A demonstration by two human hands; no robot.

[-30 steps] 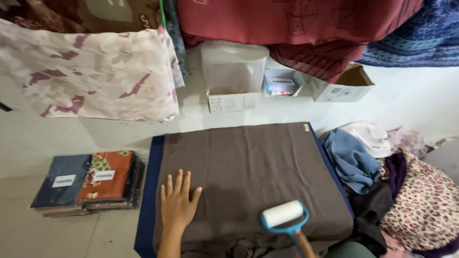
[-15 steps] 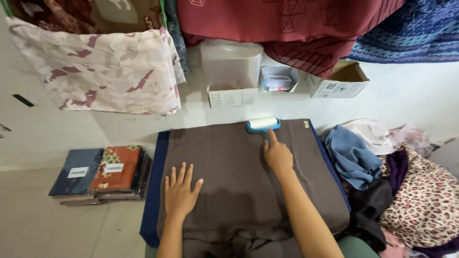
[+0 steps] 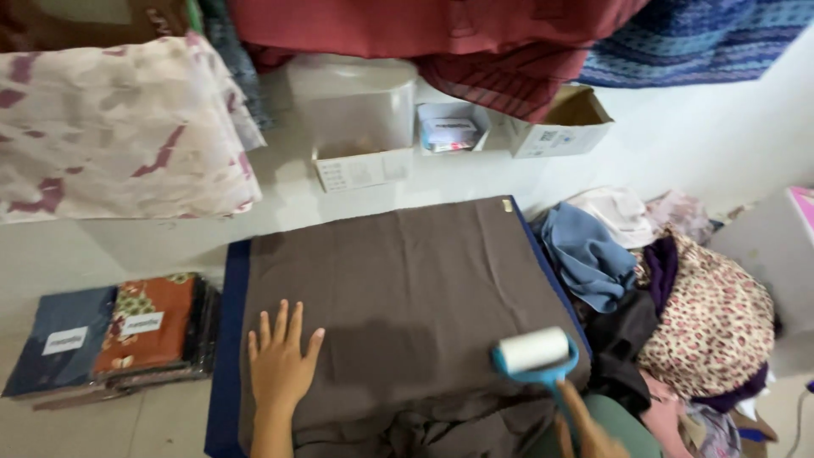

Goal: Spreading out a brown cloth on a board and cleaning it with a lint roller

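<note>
A dark grey-brown cloth lies spread flat over a dark blue mat on the floor. My left hand rests palm down on the cloth's near left part, fingers spread. My right hand, mostly cut off at the bottom edge, holds the handle of a lint roller with a white roll and a blue frame. The roller sits on the near right part of the cloth.
Packaged folded fabrics lie stacked left of the mat. A heap of mixed clothes sits to the right. Small cardboard boxes and a translucent container stand by the white wall, under hanging fabrics.
My right hand has pulled the lint roller from the cloth's far edge back to its near right part. My left hand has stayed pressed on the cloth.
</note>
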